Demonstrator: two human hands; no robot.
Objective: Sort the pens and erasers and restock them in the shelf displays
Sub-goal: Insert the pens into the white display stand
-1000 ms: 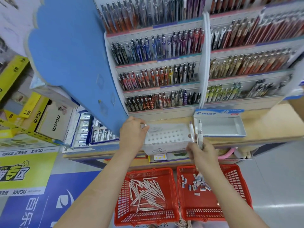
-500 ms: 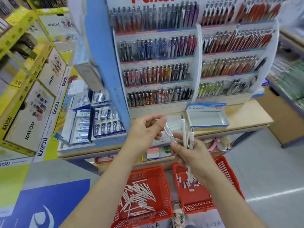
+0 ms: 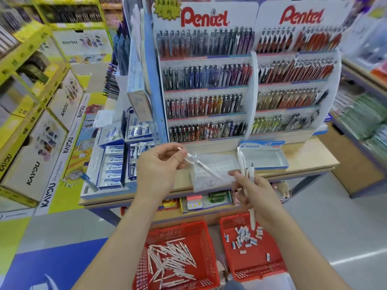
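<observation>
My left hand (image 3: pixel 161 166) pinches the clip end of one white pen (image 3: pixel 204 165), which slants down to the right. My right hand (image 3: pixel 254 193) grips a bunch of white pens (image 3: pixel 244 164) standing upright, one hanging below the fist. Both hands hover above a white perforated pen holder (image 3: pixel 213 174) on the wooden shelf (image 3: pixel 310 162). On the floor below sit two red baskets: the left one (image 3: pixel 201 229) holds several white pens (image 3: pixel 169 260), the right one (image 3: pixel 230 222) several small erasers (image 3: pixel 244 237).
A tiered Pentel pen display (image 3: pixel 240 91) fills the back of the shelf. An open blue Pilot box (image 3: pixel 263 155) lies right of the holder. Boxes of Pilot erasers (image 3: pixel 114 166) stand at left. Yellow Kayou cartons (image 3: pixel 39 122) line the far left; more shelving stands at right.
The view has tilted up and back from the shelf. My left hand left the perforated holder and drew one white pen out of the bunch in my right hand, pulling it leftward.
</observation>
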